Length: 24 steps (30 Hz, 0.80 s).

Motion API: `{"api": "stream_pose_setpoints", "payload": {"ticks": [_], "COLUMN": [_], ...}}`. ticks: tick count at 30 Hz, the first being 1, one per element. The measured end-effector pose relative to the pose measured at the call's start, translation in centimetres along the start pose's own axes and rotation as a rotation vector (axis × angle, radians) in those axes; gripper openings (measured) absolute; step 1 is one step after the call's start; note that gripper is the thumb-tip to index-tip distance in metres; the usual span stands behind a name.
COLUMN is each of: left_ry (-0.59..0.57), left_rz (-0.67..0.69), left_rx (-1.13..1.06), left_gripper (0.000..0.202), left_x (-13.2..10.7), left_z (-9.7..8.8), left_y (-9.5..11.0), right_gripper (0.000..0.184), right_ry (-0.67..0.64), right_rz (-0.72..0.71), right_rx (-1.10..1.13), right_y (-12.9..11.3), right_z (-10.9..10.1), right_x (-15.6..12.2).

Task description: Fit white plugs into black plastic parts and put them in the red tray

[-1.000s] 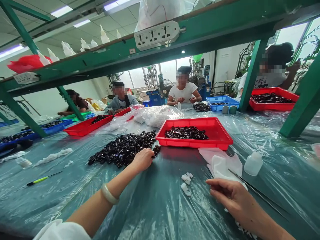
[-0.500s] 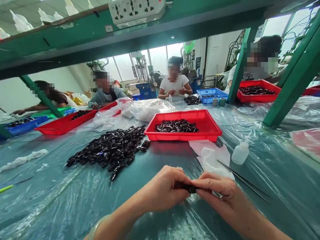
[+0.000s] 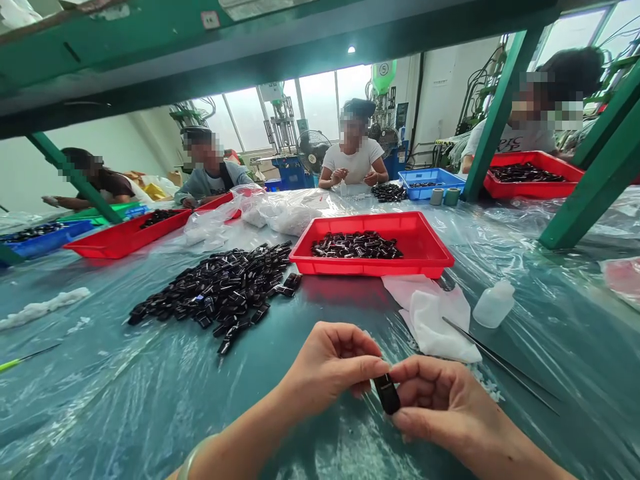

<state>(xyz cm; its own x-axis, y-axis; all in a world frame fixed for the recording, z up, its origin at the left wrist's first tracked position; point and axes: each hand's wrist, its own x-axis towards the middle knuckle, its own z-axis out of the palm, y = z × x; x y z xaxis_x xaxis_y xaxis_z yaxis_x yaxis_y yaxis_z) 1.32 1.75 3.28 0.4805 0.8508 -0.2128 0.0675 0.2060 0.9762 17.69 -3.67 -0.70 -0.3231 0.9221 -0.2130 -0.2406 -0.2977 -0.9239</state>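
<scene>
Head view: black piece (image 3: 387, 395) turned steeper; both hands (image 3: 337, 367) (image 3: 450, 403) hold it.

Head view: forward, downward across worktable (image 3: 165, 393); left hand (image 3: 327, 367), right hand (image 3: 447, 397) close.

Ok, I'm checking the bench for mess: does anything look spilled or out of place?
Mildly untidy, yes: a few loose pieces straggle off the near edge of the black pile, and small white scraps lie scattered beside the right hand. The held black piece shows no visible damage.
</scene>
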Motion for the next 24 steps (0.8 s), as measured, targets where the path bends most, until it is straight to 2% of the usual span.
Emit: {"api": "stream_pose_setpoints", "payload": {"ticks": [8, 13, 24], "left_ry": [-0.004, 0.001, 0.022], "left_rz": [-0.016, -0.01, 0.013], "left_rx": [-0.019, 0.033, 0.065], "left_gripper": [0.026, 0.031, 0.035], "left_x": [0.4, 0.2, 0.0], "left_z": [0.3, 0.4, 0.7], "left_y": [-1.0, -1.2, -1.1], "right_gripper": [0.027, 0.038, 0.042], "right_ry": [0.073, 0.131, 0.128], "right_rz": [-0.03, -0.029, -0.038], "right_rx": [-0.049, -0.041, -0.02], "right_y": [-0.3, -0.4, -0.2], "right_z": [0.3, 0.4, 0.4], "right_x": [-0.2, -0.2, -0.1]}}
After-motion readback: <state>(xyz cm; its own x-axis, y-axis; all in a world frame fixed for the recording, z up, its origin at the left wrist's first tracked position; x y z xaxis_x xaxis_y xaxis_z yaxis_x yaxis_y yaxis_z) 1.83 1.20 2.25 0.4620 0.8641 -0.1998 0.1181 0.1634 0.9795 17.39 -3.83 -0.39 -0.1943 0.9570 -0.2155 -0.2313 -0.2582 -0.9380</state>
